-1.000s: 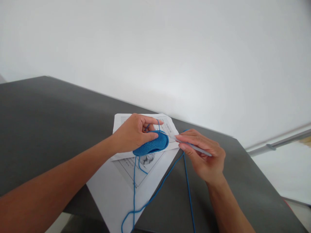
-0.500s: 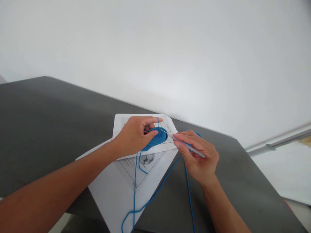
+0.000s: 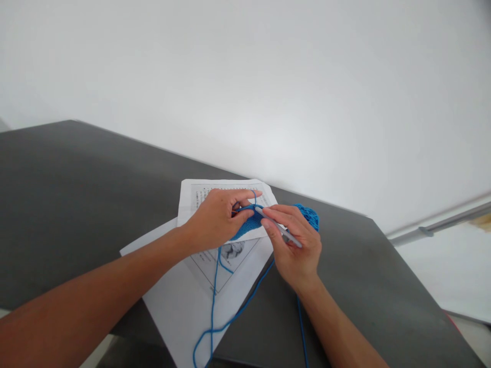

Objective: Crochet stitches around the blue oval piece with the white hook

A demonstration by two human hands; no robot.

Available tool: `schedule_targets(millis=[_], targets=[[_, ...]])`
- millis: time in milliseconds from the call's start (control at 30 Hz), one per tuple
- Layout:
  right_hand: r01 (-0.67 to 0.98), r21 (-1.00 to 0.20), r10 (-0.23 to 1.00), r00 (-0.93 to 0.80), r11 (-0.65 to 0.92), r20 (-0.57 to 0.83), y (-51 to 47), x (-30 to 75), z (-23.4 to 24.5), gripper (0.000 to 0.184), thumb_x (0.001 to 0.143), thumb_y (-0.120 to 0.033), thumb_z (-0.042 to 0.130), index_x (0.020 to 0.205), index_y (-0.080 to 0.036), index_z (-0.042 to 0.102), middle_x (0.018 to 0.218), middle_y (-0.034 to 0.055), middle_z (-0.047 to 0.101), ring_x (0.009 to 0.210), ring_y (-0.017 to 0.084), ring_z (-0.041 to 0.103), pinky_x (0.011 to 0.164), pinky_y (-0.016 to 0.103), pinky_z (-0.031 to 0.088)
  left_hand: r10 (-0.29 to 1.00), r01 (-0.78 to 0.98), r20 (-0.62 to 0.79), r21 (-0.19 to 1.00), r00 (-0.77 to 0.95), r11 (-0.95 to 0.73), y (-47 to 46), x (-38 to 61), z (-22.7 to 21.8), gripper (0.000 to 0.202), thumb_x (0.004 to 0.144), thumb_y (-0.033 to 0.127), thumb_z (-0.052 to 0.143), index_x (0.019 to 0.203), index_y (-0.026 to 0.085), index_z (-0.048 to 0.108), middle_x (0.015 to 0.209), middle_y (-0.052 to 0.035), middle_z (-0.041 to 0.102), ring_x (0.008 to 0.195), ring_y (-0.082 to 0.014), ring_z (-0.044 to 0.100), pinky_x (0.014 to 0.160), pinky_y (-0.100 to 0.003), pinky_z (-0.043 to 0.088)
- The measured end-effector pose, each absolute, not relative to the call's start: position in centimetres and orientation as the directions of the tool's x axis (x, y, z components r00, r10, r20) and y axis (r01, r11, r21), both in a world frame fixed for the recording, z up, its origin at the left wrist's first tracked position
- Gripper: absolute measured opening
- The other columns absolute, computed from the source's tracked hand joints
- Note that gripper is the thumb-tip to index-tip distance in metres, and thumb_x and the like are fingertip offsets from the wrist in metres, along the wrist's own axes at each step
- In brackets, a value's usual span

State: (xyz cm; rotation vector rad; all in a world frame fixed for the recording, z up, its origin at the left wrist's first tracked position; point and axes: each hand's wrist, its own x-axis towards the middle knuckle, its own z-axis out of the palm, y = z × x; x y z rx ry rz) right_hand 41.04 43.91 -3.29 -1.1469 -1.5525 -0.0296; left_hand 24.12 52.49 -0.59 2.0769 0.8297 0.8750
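Note:
My left hand (image 3: 220, 217) pinches a blue crocheted piece (image 3: 247, 226) between thumb and fingers. Its index finger is stretched out, with a loop of blue yarn (image 3: 213, 306) running over it near the tip. Something thin and orange shows by the fingers, too small to name. In my right hand (image 3: 295, 245) is a crochet hook with a grey handle (image 3: 282, 230), held like a pen. The hook's tip meets the upper edge of the crocheted piece, where the fingers and yarn partly hide it.
Printed sheets of paper (image 3: 172, 301) lie overlapping on the dark table (image 3: 95, 189) under my hands. A blue yarn ball (image 3: 309, 215) sits behind my right hand. Loose yarn trails over the paper towards the front edge. A white wall (image 3: 245, 92) rises behind the table.
My right hand has moved left with the crochet hook, closer to my left hand, uncovering more of the yarn ball. My left hand has shifted slightly right and down with the crocheted piece.

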Motion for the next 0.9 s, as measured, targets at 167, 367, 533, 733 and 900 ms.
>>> schedule_targets(millis=[167, 367, 533, 733, 900], targets=[[0.612, -0.61, 0.638, 0.212, 0.504, 0.74, 43.97, 40.34, -3.8, 0.024, 0.092, -0.018, 0.074, 0.111, -0.032, 0.08, 0.116, 0.0052, 0.077, 0.109, 0.022, 0.072, 0.097, 0.041, 0.06, 0.799, 0.185, 0.307, 0.871, 0.517, -0.454, 52.51, 24.07, -0.69, 0.043, 0.087, 0.029, 0.069, 0.127, 0.014, 0.075, 0.084, -0.0021, 0.074, 0.074, -0.0158, 0.062, 0.068, -0.027, 0.048], [0.599, -0.562, 0.59, 0.177, 0.571, 0.788, 44.19, 40.55, -3.87, 0.03, 0.092, -0.012, 0.074, 0.114, -0.032, 0.079, 0.111, 0.0022, 0.081, 0.109, 0.02, 0.073, 0.1, 0.038, 0.059, 0.839, 0.093, 0.246, 0.94, 0.486, -0.33, 52.42, 24.23, -0.23, 0.048, 0.084, 0.03, 0.072, 0.128, 0.011, 0.074, 0.08, -0.0015, 0.074, 0.07, -0.0151, 0.06, 0.07, -0.029, 0.048], [0.632, -0.512, 0.53, 0.181, 0.583, 0.828, 44.24, 40.49, -3.71, 0.03, 0.091, -0.01, 0.073, 0.114, -0.029, 0.079, 0.11, 0.0031, 0.081, 0.107, 0.019, 0.074, 0.096, 0.035, 0.061, 0.861, 0.043, 0.272, 0.946, 0.429, -0.321, 51.99, 24.4, 0.26, 0.028, 0.081, 0.026, 0.072, 0.105, 0.014, 0.08, 0.094, -0.005, 0.08, 0.085, -0.02, 0.069, 0.082, -0.033, 0.051], [0.633, -0.499, 0.513, 0.183, 0.591, 0.839, 43.95, 40.5, -3.41, 0.028, 0.091, -0.011, 0.073, 0.113, -0.028, 0.079, 0.109, 0.004, 0.081, 0.106, 0.019, 0.075, 0.095, 0.034, 0.062, 0.881, -0.035, 0.263, 0.962, 0.393, -0.272, 51.84, 24.43, -0.02, 0.017, 0.08, 0.029, 0.075, 0.09, 0.017, 0.08, 0.097, -0.0049, 0.081, 0.092, -0.0227, 0.072, 0.084, -0.034, 0.052], [0.614, -0.52, 0.537, 0.178, 0.594, 0.824, 43.78, 40.69, -3.31, 0.027, 0.092, -0.013, 0.073, 0.113, -0.028, 0.08, 0.108, 0.0048, 0.081, 0.104, 0.02, 0.075, 0.094, 0.036, 0.062, 0.87, -0.041, 0.284, 0.955, 0.402, -0.293, 51.81, 24.57, -0.2, 0.015, 0.08, 0.029, 0.076, 0.087, 0.017, 0.081, 0.094, -0.0046, 0.081, 0.092, -0.0226, 0.072, 0.084, -0.033, 0.051]])
